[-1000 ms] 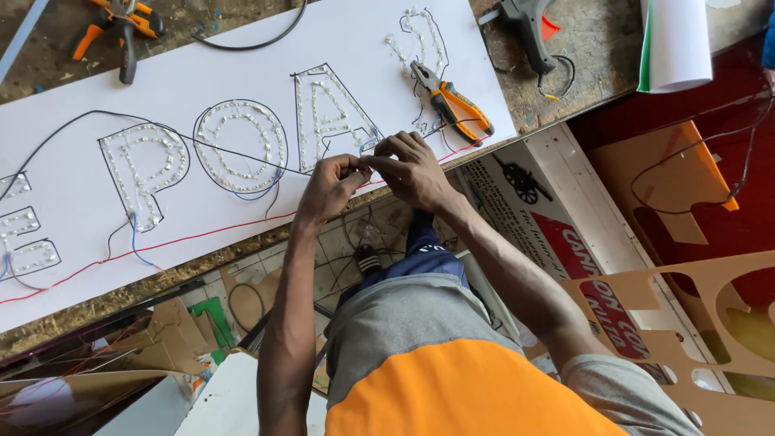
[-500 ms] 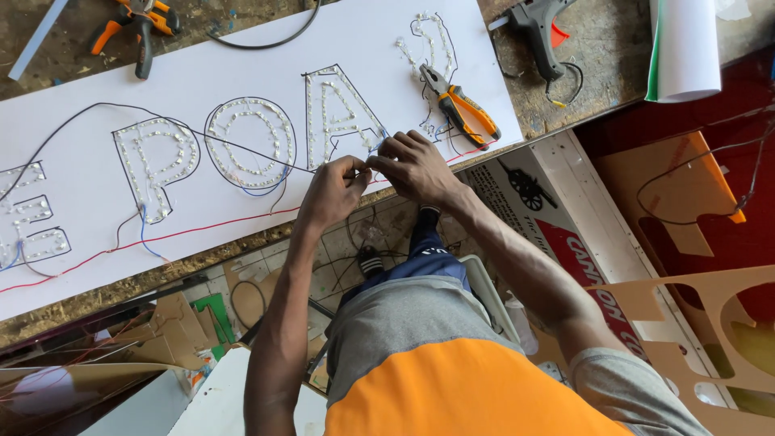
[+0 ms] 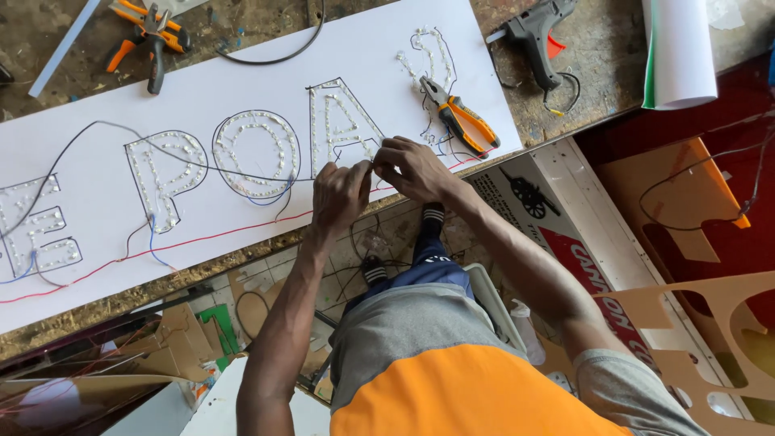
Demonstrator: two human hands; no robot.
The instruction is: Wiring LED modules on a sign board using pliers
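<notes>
A long white sign board (image 3: pixel 97 89) lies across the workbench, with large letters outlined in small clear bulbs (image 3: pixel 254 153) and thin black wires (image 3: pixel 77 141). My left hand (image 3: pixel 339 194) and my right hand (image 3: pixel 412 168) meet at the board's near edge, just below the pointed letter (image 3: pixel 343 121). Both pinch a thin wire (image 3: pixel 373 164) between their fingertips. A red wire (image 3: pixel 202 238) runs along the board's lower edge to the hands.
Orange-handled pliers (image 3: pixel 460 119) lie on the board right of my hands. A second pair of pliers (image 3: pixel 149 32) sits at the top left. A glue gun (image 3: pixel 537 36) and a white paper roll (image 3: pixel 678 52) rest at the right. Cut-out cardboard shapes (image 3: pixel 710 323) lie on the floor.
The view has shifted slightly, so the board sits lower and further right. Both hands stay together at the board's edge, still working the wire.
</notes>
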